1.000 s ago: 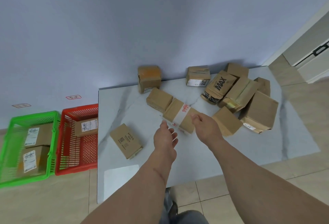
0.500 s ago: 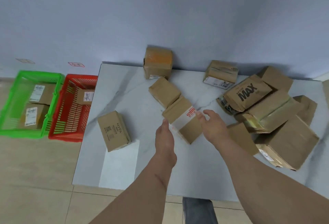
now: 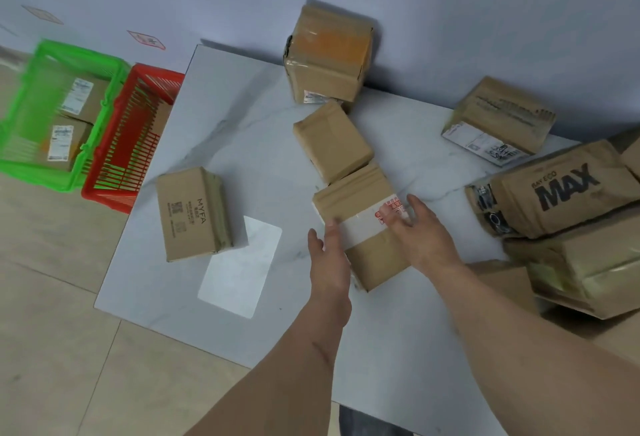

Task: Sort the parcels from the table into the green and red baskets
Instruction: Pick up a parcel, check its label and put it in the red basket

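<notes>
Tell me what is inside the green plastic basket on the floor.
The green plastic basket holds two brown cardboard parcels with white labels. Its blurred mesh walls cover their lower parts, so anything beneath them cannot be seen.

Both hands (left (image 3: 329, 255), right (image 3: 420, 231)) extended, fingers straight.

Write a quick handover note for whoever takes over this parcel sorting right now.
Left hand and right hand: fingers straight, touching either side of the brown cardboard parcel with white tape, not lifted.
Green plastic basket holds two labelled parcels; red plastic basket holds at least one, partly hidden.
Left: the taped parcel and the others on the white marble table.
</notes>
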